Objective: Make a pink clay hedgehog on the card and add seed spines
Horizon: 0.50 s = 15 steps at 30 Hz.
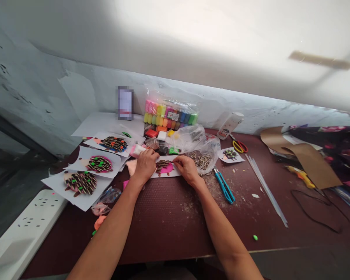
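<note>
A white paper card (pixel 176 171) lies on the table with a bright pink clay hedgehog shape (pixel 168 168) on it, partly covered by rows of striped sunflower seeds (pixel 162 165). My left hand (pixel 146 165) is on the card's left end, its fingers bent and holding it down. At the right end, my right hand (pixel 187 168) is pinched close to the seed tips; whatever sits between its fingertips is too small to make out. Loose sunflower seeds (pixel 202 161) lie in a clear plastic bag (pixel 192 138) just beyond my right hand.
Finished-looking seed hedgehog cards (pixel 100 164) lie at left, beside a white power strip (pixel 32 217). Behind are coloured clay packs (pixel 170 116) and a phone (pixel 125 103). To the right lie blue tweezers-like pliers (pixel 225 188), scissors (pixel 239 146), glue sticks (pixel 266 190) and a yellow glue gun (pixel 301 177).
</note>
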Motion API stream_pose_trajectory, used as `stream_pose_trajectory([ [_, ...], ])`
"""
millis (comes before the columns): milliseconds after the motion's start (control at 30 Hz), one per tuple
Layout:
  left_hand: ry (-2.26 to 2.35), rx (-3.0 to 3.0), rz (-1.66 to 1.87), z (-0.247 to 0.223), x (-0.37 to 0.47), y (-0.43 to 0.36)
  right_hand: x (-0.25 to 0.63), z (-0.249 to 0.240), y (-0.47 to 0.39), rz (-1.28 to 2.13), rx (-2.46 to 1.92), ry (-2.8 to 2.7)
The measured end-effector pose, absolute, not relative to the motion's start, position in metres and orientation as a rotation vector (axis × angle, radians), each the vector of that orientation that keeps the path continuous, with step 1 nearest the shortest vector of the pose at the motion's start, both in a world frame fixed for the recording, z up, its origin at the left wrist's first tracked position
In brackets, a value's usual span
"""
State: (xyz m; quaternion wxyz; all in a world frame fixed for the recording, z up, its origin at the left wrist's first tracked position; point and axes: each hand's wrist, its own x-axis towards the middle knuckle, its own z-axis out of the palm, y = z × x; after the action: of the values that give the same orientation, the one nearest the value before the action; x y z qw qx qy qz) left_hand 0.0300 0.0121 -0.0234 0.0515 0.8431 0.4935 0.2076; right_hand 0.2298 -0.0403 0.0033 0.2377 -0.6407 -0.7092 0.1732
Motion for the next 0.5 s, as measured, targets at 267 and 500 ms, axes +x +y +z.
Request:
stream_pose_trajectory([
  [267,1.511,2.569,0.625,-0.0214,0.0304,0.0108,0.2274,0.0050,-0.0403,0.430,-1.784,-2.004],
  [500,1.512,2.587,0.612,-0.0206,0.0301,0.0105,0.2256,0.0065,-0.0398,0.351,-1.804,-2.078],
])
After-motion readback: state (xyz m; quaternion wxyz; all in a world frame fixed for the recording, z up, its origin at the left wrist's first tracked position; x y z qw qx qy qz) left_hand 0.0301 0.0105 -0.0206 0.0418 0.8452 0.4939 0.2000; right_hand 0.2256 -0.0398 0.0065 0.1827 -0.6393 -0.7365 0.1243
